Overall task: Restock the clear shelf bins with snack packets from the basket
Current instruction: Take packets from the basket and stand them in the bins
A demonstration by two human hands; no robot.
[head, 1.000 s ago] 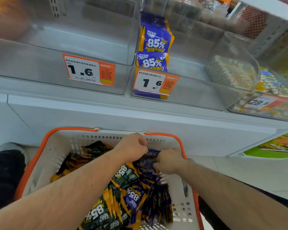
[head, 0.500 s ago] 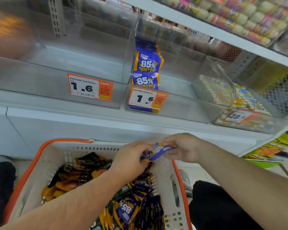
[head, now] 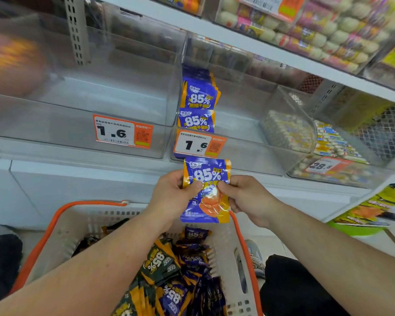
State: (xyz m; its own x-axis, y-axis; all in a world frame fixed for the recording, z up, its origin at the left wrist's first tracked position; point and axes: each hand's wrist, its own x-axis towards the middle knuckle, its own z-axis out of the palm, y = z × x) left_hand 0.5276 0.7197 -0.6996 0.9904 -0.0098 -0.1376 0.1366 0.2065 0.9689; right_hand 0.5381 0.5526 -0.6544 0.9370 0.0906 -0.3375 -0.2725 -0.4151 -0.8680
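A blue and orange snack packet [head: 206,176] marked 85% stands upright in front of me, above the basket's far rim. My left hand [head: 172,197] pinches its left edge and my right hand [head: 244,197] pinches its right edge. Below them the white basket with an orange rim [head: 62,226] holds several blue packets [head: 176,297] and dark green packets [head: 160,261]. Just above the held packet, the middle clear bin [head: 249,160] has a small row of the same blue packets [head: 198,99] along its left wall. The left clear bin [head: 55,131] looks bare inside.
Orange price tags reading 1.6 [head: 121,133] [head: 198,144] hang on the fronts of the two bins. A bin of small wrapped sweets [head: 287,131] stands to the right, with more on the upper shelf [head: 317,33]. My dark-trousered knees flank the basket.
Both hands have risen out of the basket with one blue packet. It was held flat between them half a second ago and now faces me upright, closer to the middle bin.
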